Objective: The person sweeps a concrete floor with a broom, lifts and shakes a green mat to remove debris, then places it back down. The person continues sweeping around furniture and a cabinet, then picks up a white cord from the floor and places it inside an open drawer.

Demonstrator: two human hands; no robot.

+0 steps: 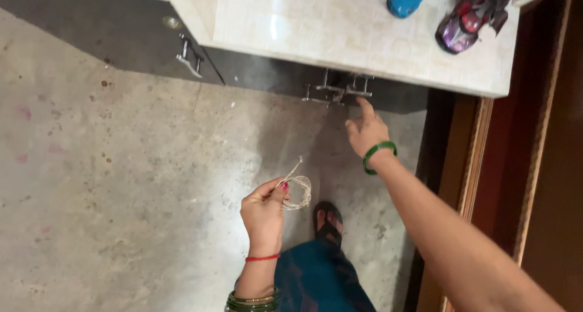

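The left hand (263, 212) pinched a small coil of pale twine (296, 189) between thumb and fingers, well below the counter (364, 39). The right hand (366, 132) (forefinger out, others loosely curled) reached just under the counter's cabinet handles (337, 90), bare concrete floor (121, 184) around.

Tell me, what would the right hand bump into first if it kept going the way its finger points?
Probably the metal cabinet handles under the counter. The right hand points its finger straight at them, though depth is unclear.
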